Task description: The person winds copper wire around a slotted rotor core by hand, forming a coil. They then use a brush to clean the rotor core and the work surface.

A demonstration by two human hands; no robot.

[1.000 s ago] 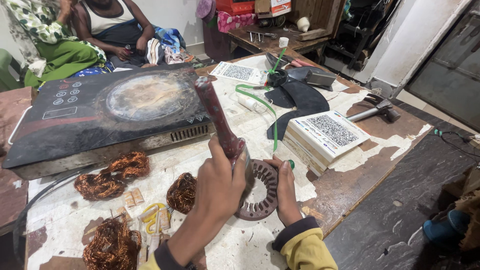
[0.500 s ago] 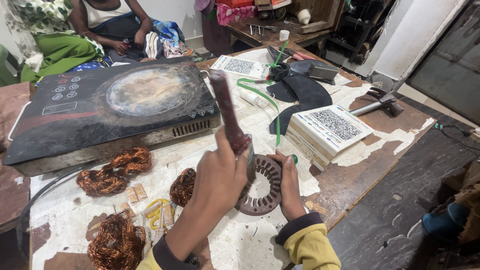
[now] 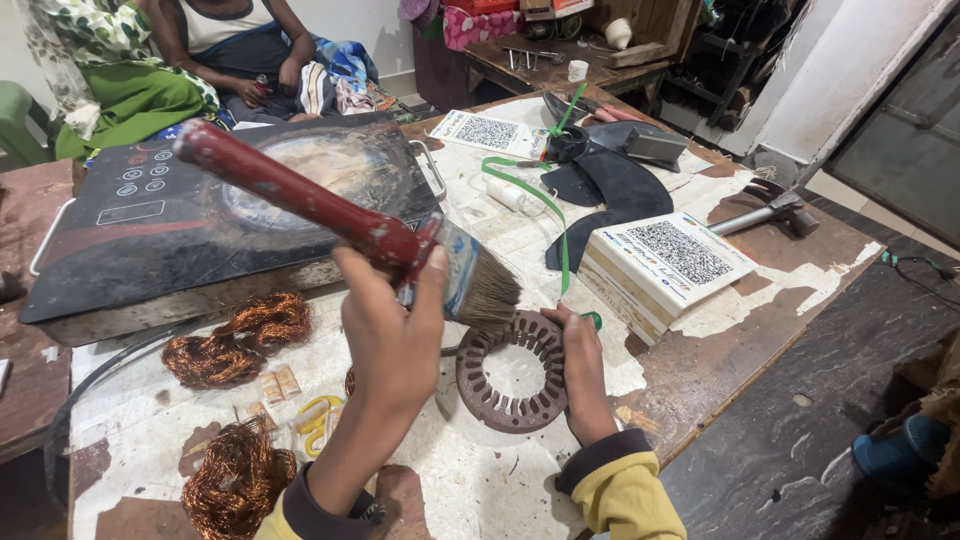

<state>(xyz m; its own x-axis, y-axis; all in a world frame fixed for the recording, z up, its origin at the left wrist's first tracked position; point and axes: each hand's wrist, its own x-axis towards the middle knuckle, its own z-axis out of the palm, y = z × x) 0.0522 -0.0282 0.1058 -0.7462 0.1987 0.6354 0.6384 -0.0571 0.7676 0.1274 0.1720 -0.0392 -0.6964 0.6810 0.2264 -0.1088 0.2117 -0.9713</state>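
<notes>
My left hand (image 3: 390, 320) grips a wide paintbrush (image 3: 480, 285) by its red handle. The handle slants up to the left and the grey bristles rest at the upper rim of a round rusty stator ring (image 3: 490, 405). The ring lies flat on the paper-covered workbench (image 3: 500, 480). My right hand (image 3: 578, 365) presses on the ring's right edge and holds it in place. Both arms wear yellow sleeves with dark cuffs.
Bundles of copper wire (image 3: 235, 335) lie left of the ring, another (image 3: 235, 480) near the front edge. A black induction cooktop (image 3: 150, 220) fills the back left. A stack of booklets (image 3: 665, 265), a hammer (image 3: 765, 210), a green strap (image 3: 545, 215) and black rubber (image 3: 620, 190) lie to the right. People (image 3: 200, 40) sit beyond.
The brush has tipped over: its handle, nearly upright before, now leans far left, and the bristles have come into view at the ring's top edge. My right hand stays on the ring.
</notes>
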